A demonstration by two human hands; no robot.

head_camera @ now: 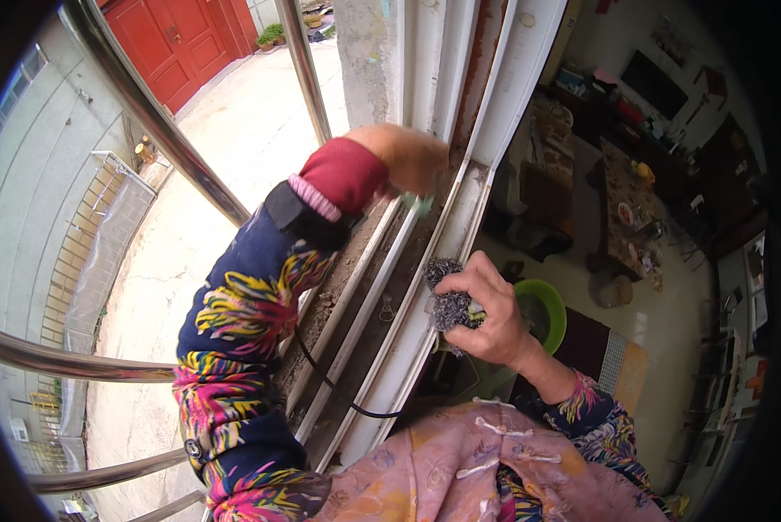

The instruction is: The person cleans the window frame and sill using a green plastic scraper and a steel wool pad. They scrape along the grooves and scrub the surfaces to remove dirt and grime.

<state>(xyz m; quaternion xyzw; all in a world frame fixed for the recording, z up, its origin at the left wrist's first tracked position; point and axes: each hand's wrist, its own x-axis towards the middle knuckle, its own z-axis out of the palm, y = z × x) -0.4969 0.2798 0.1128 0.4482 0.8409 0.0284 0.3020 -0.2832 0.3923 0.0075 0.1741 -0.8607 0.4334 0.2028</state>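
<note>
My left hand (409,160), blurred, bends down over the dirty track of a sliding window frame (478,189). A small pale green object (422,203) shows under its fingers, too blurred to name; the fingertips are hidden. In my right hand (488,310) are grey steel-wool scourers (452,310), bunched against the white inner rail of the sill. Something yellow-green pokes out between the fingers. Loose dirt (328,297) lies along the outer tracks. A black cable (328,382) crosses the rails below my hands, and a small metal ring (386,308) rests in a dark groove.
Shiny metal window bars (159,130) stand outside, close to my left arm. Indoors, below my right hand, is a bright green basin (559,320). Farther into the room stands a table (625,189) with things on it. A red double door (175,42) is across the yard.
</note>
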